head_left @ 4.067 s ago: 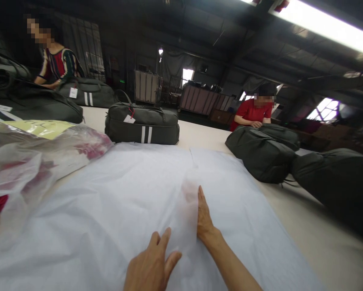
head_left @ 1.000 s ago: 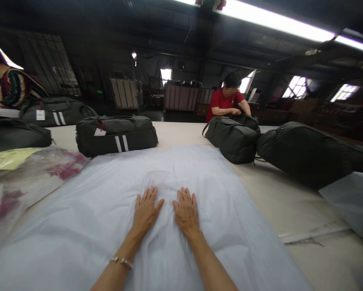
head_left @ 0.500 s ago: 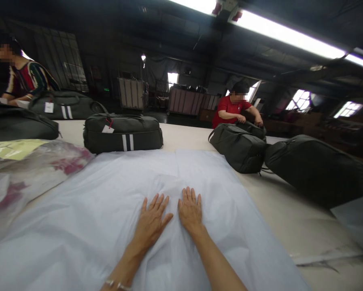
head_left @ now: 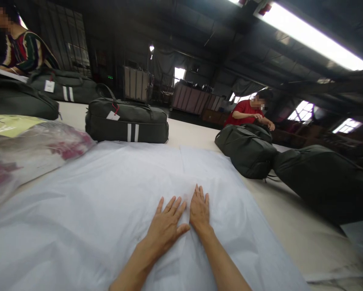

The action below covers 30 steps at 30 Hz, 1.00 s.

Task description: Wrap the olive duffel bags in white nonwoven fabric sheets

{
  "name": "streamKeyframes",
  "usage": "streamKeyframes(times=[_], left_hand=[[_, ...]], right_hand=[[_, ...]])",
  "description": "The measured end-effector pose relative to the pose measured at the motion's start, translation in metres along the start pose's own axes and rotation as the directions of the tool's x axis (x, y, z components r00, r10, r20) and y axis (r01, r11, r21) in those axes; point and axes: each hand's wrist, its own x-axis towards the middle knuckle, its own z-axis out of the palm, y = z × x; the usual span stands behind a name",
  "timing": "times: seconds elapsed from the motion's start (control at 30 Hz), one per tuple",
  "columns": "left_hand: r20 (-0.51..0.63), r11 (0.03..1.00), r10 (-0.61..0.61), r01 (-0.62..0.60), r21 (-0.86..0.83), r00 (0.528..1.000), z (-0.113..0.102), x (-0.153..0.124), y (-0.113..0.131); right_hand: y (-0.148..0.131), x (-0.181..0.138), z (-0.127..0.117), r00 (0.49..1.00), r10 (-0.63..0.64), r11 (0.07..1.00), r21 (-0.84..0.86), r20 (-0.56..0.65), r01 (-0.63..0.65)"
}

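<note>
A wide white sheet of thin paper (head_left: 108, 194) is spread over the table in front of me. My left hand (head_left: 166, 224) lies flat on it, fingers stretched out and slightly spread. Right beside it, almost touching, my right hand (head_left: 199, 210) also presses flat on the sheet, fingers together and pointing away from me. Neither hand holds anything.
A dark green duffel bag (head_left: 126, 123) with two white stripes stands just beyond the sheet. More dark bags (head_left: 248, 149) lie at the right. A clear plastic bag (head_left: 32, 145) with red contents lies left. Two other people work on bags across the cream table (head_left: 290, 210).
Both hands have stayed flat on the sheet and come a little closer together. The view has tilted and shifted slightly; four seconds ago the right hand stood edgewise under a raised fold.
</note>
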Motion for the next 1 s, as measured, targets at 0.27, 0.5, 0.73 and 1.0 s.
streamKeyframes(times=[0.27, 0.5, 0.73, 1.0], left_hand=[[0.068, 0.999, -0.047, 0.048, -0.018, 0.997, -0.004, 0.000, 0.003], [0.106, 0.997, -0.056, 0.060, -0.038, 0.993, -0.008, 0.002, 0.005], [0.096, 0.996, -0.075, 0.080, -0.047, 0.993, -0.005, 0.000, 0.006], [0.069, 0.992, -0.098, 0.103, -0.070, 0.993, -0.005, 0.000, 0.007]], right_hand=[[-0.005, -0.003, -0.008, 0.998, 0.055, 0.998, 0.041, 0.010, -0.055], [-0.008, -0.010, -0.009, 0.998, 0.055, 0.995, 0.084, 0.028, -0.057], [-0.005, -0.005, 0.001, 0.990, 0.142, 0.935, 0.328, -0.003, -0.133], [-0.008, -0.017, -0.029, 0.876, 0.086, 0.885, 0.440, -0.474, 0.151]])
